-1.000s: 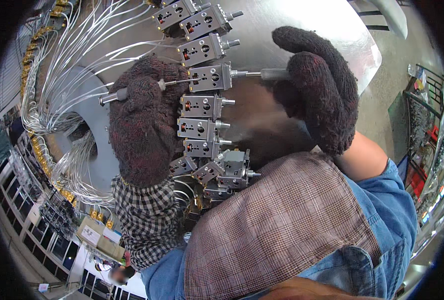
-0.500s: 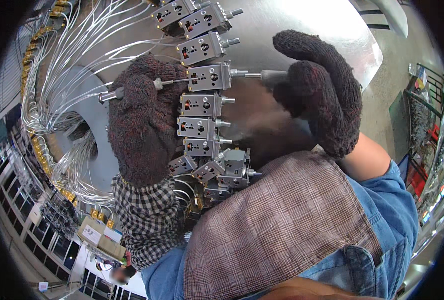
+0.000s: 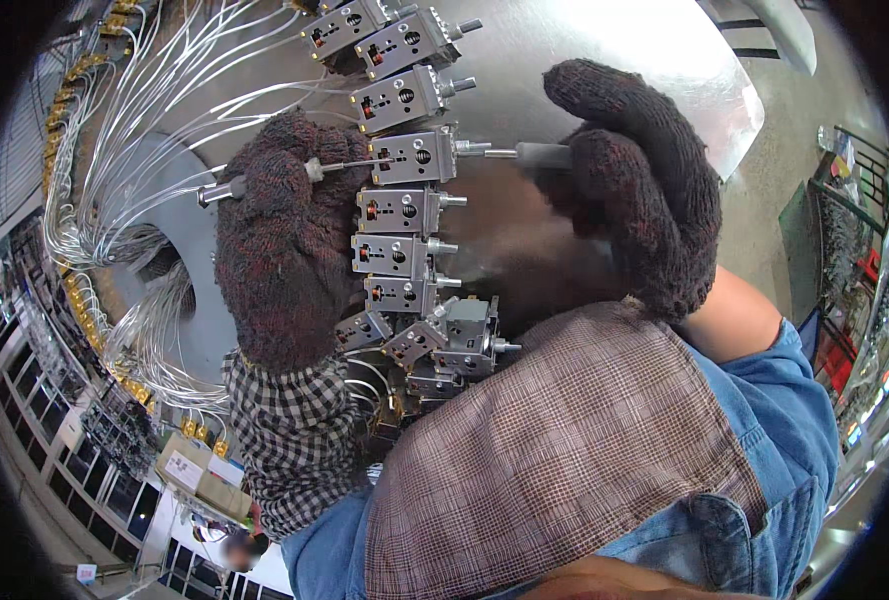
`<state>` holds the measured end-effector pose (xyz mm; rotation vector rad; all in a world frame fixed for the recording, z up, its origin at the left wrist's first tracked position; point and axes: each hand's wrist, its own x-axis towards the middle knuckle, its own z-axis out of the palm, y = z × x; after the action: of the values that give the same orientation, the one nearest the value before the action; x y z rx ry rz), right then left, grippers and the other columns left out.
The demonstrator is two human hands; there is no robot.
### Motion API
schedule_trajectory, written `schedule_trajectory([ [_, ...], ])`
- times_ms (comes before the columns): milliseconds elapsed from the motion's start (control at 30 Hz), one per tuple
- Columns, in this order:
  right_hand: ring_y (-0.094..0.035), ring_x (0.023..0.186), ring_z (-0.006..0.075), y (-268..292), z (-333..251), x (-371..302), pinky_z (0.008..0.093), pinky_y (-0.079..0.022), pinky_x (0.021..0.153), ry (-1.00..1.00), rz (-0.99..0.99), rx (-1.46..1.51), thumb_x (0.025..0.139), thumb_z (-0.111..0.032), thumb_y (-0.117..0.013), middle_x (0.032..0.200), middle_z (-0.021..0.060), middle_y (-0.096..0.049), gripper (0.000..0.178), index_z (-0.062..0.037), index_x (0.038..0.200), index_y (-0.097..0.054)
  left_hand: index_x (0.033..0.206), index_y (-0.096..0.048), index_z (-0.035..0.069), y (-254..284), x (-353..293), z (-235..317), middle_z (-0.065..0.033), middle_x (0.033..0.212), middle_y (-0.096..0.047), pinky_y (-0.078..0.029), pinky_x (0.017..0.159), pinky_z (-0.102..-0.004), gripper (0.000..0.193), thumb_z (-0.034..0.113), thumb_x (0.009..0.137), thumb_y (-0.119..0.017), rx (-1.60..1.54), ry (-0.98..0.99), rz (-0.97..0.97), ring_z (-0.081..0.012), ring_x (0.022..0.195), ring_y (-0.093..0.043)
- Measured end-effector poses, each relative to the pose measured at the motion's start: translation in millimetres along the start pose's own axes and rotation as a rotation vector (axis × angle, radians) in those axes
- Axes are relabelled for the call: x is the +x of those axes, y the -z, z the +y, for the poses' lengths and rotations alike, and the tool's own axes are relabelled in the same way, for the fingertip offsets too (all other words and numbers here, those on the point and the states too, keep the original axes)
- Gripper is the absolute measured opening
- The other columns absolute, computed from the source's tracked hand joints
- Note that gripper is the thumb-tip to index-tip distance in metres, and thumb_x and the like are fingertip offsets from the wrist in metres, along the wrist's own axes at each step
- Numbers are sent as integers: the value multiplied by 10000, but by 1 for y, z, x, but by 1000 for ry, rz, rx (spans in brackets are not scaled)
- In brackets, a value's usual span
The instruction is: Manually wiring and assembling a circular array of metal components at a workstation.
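A curved row of metal box-shaped mechanisms (image 3: 393, 211) with short shafts runs through the middle. My left hand (image 3: 285, 250), in a dark knitted glove, is closed around a slim metal rod tool (image 3: 223, 190). The thin tip of that tool reaches the slotted face of one box mechanism (image 3: 410, 157). My right hand (image 3: 660, 190), gloved likewise, grips a driver-like tool with a grey cylindrical body (image 3: 543, 156). Its silver end lines up with the same mechanism's shaft and seems to meet it. The right index finger is raised and curved; the glove hides most of the grip.
Many white wires (image 3: 150, 130) fan out from a hole in a grey disc (image 3: 205, 270) at left. Yellow-brass connectors (image 3: 62, 125) line the outer rim. A shiny metal plate (image 3: 605, 40) lies beyond. At lower left are a cardboard box (image 3: 205, 480) and another person (image 3: 240, 548).
Both hands, their tools and the row of mechanisms sit very slightly further left in the picture. Both grips look the same.
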<state>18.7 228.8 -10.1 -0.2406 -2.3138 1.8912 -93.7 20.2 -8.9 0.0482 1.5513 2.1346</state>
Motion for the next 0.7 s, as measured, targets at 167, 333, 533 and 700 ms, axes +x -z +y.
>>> schedule_trajectory([
  [167, -564, 661, 126, -9, 5, -3, 231, -446, 532, -4, 51, 88, 903, -257, -467, 895, 134, -622, 436, -11, 1256, -400, 1030, -476, -81, 5, 3, -2, -172, 977, -539, -495, 833, -393, 282, 164, 891, -487, -67, -17, -17, -278, 913, -561],
  [333, -569, 664, 130, -5, 5, -6, 220, -445, 529, -38, 64, 180, 900, -270, -476, 903, 129, -621, 449, -12, 1259, -396, 1022, -485, -87, 8, 6, -4, -181, 983, -540, -497, 827, -393, 277, 159, 893, -477, -195, -11, -158, -280, 909, -566],
  [533, -592, 689, 132, 2, 0, -12, 241, -494, 549, -355, 140, 447, 874, -172, -542, 908, 100, -608, 358, -51, 1204, -474, 1037, -494, -87, 5, 7, 4, -183, 961, -571, -507, 809, -384, 276, 148, 894, -467, 54, 2, -117, -266, 860, -591],
  [700, -596, 689, 149, -2, 6, -27, 248, -492, 522, -247, 123, 360, 892, -209, -508, 829, 93, -608, 364, -44, 1213, -463, 1028, -509, -82, -2, 1, 20, -168, 923, -591, -517, 776, -356, 256, 137, 903, -463, 310, -34, -142, -250, 849, -599],
])
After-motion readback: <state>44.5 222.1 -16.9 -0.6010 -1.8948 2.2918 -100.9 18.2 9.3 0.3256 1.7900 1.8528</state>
